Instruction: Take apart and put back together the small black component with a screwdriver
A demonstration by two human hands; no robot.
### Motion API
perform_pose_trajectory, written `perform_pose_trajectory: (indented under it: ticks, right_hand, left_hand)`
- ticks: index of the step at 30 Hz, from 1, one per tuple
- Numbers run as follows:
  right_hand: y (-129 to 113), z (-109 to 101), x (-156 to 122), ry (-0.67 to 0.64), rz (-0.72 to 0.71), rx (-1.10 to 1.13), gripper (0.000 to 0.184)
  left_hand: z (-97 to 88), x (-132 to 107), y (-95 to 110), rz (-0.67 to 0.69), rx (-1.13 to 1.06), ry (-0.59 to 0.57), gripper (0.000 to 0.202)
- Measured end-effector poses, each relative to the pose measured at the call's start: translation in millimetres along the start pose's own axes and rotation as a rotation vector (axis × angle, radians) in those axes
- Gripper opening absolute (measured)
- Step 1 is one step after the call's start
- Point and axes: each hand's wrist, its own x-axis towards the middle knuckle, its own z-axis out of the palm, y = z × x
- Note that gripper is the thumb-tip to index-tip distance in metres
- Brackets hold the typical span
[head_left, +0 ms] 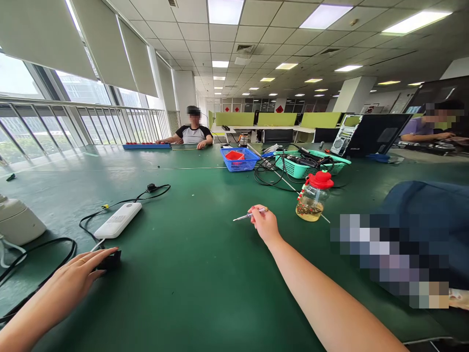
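Here, the person's right hand (266,226) holds a slim screwdriver (242,217), fingers drawn narrow around its handle, its tip pointing left over the middle of the green table (190,293). The left hand (75,274) lies at a small black object (114,261) on the near left, fingers stretched over its top and thumb low beside it (whether they grip it, one cannot tell). Just beyond sits a white oblong box (119,220), a black cable (88,222) looping past. A red-lidded bottle (313,203) stands beyond and right of the screwdriver; farther off are a blue basket (240,165) and a teal basket (291,167) heaped with cables.
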Motion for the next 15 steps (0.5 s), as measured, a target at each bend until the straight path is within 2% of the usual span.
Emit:
perform_pose_trajectory:
  ticks: [15]
  right_hand:
    - [-3, 0, -2, -0.016, -0.003, -0.007, 0.037]
  left_hand:
    - [-18.4, 13, 2, -0.073, -0.096, -0.041, 0.048]
